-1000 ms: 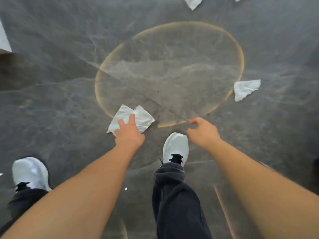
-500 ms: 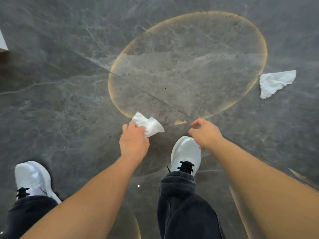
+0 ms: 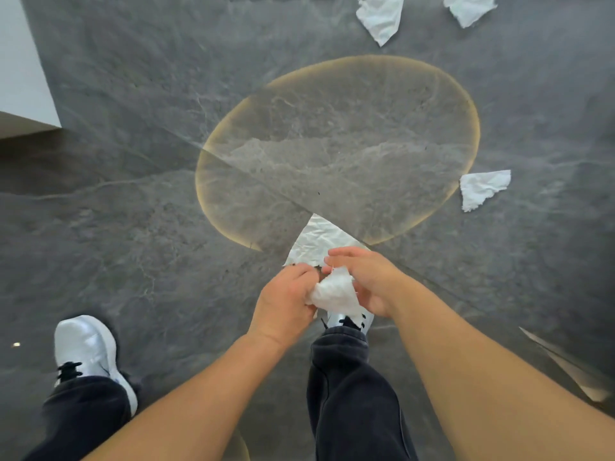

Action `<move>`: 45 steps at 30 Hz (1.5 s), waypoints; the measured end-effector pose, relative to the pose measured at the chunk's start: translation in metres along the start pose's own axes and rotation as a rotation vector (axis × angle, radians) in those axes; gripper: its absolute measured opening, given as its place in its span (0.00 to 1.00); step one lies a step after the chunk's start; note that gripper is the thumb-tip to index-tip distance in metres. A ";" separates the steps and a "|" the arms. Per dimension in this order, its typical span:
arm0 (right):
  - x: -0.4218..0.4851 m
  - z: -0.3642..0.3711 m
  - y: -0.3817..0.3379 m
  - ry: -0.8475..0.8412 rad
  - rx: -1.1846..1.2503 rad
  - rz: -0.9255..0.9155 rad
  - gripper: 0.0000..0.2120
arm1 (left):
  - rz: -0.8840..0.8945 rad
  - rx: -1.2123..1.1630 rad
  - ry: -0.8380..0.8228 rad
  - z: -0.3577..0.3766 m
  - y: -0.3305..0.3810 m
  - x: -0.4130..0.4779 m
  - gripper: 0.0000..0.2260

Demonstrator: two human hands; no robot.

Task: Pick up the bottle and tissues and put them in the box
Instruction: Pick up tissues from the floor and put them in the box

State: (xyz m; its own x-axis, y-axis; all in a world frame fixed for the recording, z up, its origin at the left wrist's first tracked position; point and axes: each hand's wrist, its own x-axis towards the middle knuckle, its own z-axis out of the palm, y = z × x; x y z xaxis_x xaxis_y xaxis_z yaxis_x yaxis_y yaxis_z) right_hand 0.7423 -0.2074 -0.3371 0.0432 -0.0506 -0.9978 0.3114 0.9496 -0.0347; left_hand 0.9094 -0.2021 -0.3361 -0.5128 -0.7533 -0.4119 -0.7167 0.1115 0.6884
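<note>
While both hands meet low over the dark grey marble floor (image 3: 133, 227), the left hand (image 3: 286, 301) and right hand (image 3: 369, 281) close together on one crumpled white tissue wad (image 3: 334, 292). Flat creased white tissue sheet (image 3: 321, 241) lies just beyond the fingers, touching them. Three torn white tissue pieces sit well apart: (image 3: 482, 189), (image 3: 381, 16), (image 3: 469, 8). Bottle, box: not visible.
</note>
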 end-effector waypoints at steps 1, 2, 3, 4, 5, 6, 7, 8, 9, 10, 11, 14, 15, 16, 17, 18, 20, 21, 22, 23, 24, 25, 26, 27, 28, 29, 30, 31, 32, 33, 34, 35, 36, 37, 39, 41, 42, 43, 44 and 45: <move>-0.002 0.009 0.002 0.047 -0.035 -0.032 0.15 | -0.014 0.020 -0.031 -0.009 -0.004 -0.005 0.07; -0.003 0.017 0.003 0.095 -0.098 -0.057 0.16 | -0.039 0.034 -0.052 -0.016 -0.008 -0.010 0.08; -0.001 0.023 0.004 0.141 -0.181 -0.074 0.16 | -0.066 0.041 -0.059 -0.023 -0.014 -0.014 0.08; 0.003 0.029 0.004 0.189 -0.271 -0.091 0.16 | -0.085 0.048 -0.055 -0.028 -0.021 -0.018 0.08; 0.009 0.035 0.004 0.236 -0.353 -0.120 0.17 | -0.098 0.057 -0.048 -0.033 -0.028 -0.021 0.09; 0.016 0.039 0.003 0.279 -0.429 -0.162 0.18 | -0.110 0.068 -0.046 -0.035 -0.037 -0.022 0.11; 0.024 0.044 0.004 0.321 -0.513 -0.208 0.21 | -0.123 0.081 -0.048 -0.037 -0.046 -0.022 0.11; 0.035 0.048 0.006 0.372 -0.614 -0.248 0.24 | -0.133 0.096 -0.043 -0.038 -0.057 -0.021 0.11; 0.047 0.052 0.009 0.435 -0.723 -0.281 0.27 | -0.138 0.111 -0.029 -0.037 -0.070 -0.018 0.10; 0.061 0.055 0.013 0.497 -0.829 -0.309 0.30 | -0.145 0.120 -0.014 -0.035 -0.082 -0.016 0.09; 0.076 0.057 0.019 0.547 -0.925 -0.335 0.32 | -0.152 0.122 -0.001 -0.032 -0.095 -0.013 0.09; 0.117 0.063 0.034 0.652 -1.192 -0.443 0.29 | -0.143 0.112 0.039 -0.023 -0.131 -0.002 0.11; 0.130 0.066 0.038 0.689 -1.240 -0.487 0.25 | -0.142 0.110 0.045 -0.022 -0.142 0.000 0.10; 0.140 0.068 0.040 0.705 -1.260 -0.519 0.20 | -0.145 0.110 0.052 -0.021 -0.153 0.002 0.10; 0.146 0.070 0.041 0.686 -1.263 -0.534 0.15 | -0.158 0.107 0.058 -0.022 -0.163 0.002 0.10; 0.149 0.073 0.041 0.642 -1.269 -0.540 0.12 | -0.184 0.104 0.064 -0.026 -0.171 0.002 0.12; 0.143 0.083 0.037 0.542 -1.298 -0.542 0.09 | -0.274 0.077 0.097 -0.039 -0.181 -0.003 0.14; 0.136 0.093 0.032 0.512 -1.314 -0.545 0.09 | -0.331 0.040 0.126 -0.050 -0.183 -0.007 0.14; 0.127 0.105 0.025 0.496 -1.329 -0.559 0.09 | -0.386 -0.007 0.160 -0.064 -0.185 -0.013 0.14; 0.118 0.120 0.015 0.486 -1.339 -0.581 0.08 | -0.431 -0.051 0.192 -0.081 -0.187 -0.017 0.13; 0.107 0.137 0.002 0.482 -1.340 -0.608 0.07 | -0.460 -0.080 0.219 -0.102 -0.189 -0.021 0.13; 0.095 0.157 -0.015 0.488 -1.336 -0.639 0.07 | -0.478 -0.097 0.245 -0.126 -0.193 -0.023 0.13; 0.083 0.179 -0.034 0.501 -1.328 -0.676 0.06 | -0.490 -0.105 0.273 -0.154 -0.197 -0.024 0.12; 0.069 0.205 -0.054 0.513 -1.318 -0.722 0.07 | -0.496 -0.102 0.307 -0.185 -0.202 -0.026 0.11; 0.053 0.232 -0.075 0.520 -1.304 -0.768 0.07 | -0.497 -0.090 0.341 -0.220 -0.207 -0.027 0.11; 0.036 0.261 -0.094 0.523 -1.295 -0.809 0.08 | -0.495 -0.070 0.374 -0.256 -0.212 -0.029 0.10; 0.017 0.290 -0.113 0.524 -1.291 -0.842 0.08 | -0.494 -0.051 0.404 -0.294 -0.217 -0.030 0.08; -0.001 0.316 -0.129 0.521 -1.290 -0.867 0.09 | -0.490 -0.036 0.425 -0.329 -0.220 -0.031 0.07; -0.021 0.345 -0.146 0.513 -1.285 -0.899 0.08 | -0.486 -0.027 0.449 -0.367 -0.223 -0.033 0.06; -0.044 0.377 -0.166 0.497 -1.280 -0.934 0.08 | -0.484 -0.015 0.481 -0.412 -0.226 -0.035 0.05; -0.068 0.408 -0.184 0.487 -1.271 -0.965 0.07 | -0.485 0.001 0.512 -0.455 -0.227 -0.038 0.04; -0.092 0.440 -0.202 0.491 -1.260 -1.000 0.07 | -0.480 0.023 0.548 -0.496 -0.228 -0.042 0.04; -0.114 0.471 -0.218 0.507 -1.243 -1.024 0.07 | -0.480 0.042 0.576 -0.535 -0.227 -0.047 0.04; -0.135 0.500 -0.231 0.521 -1.216 -1.032 0.08 | -0.490 0.050 0.593 -0.568 -0.226 -0.051 0.03; -0.165 0.554 -0.254 0.518 -1.136 -1.036 0.08 | -0.542 0.014 0.602 -0.619 -0.226 -0.055 0.04; -0.180 0.597 -0.270 0.468 -1.071 -1.027 0.09 | -0.633 -0.052 0.566 -0.648 -0.232 -0.053 0.05; -0.181 0.613 -0.278 0.450 -1.049 -1.015 0.09 | -0.686 -0.088 0.538 -0.656 -0.238 -0.047 0.03; -0.177 0.625 -0.285 0.437 -1.029 -1.000 0.10 | -0.738 -0.119 0.502 -0.659 -0.246 -0.038 0.01; -0.168 0.635 -0.293 0.430 -1.013 -0.982 0.10 | -0.788 -0.152 0.467 -0.657 -0.256 -0.027 0.03; -0.154 0.641 -0.300 0.430 -0.995 -0.961 0.10 | -0.828 -0.175 0.429 -0.652 -0.267 -0.014 0.06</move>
State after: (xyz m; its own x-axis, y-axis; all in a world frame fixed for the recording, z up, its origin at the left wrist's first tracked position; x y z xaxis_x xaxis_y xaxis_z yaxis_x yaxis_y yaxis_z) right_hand 1.2508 -0.6823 -0.1366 -0.1373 -0.8549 -0.5003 -0.7287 0.4293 -0.5335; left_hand 1.4160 -0.6444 -0.1246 0.3689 -0.7272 -0.5788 -0.6760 -0.6373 0.3698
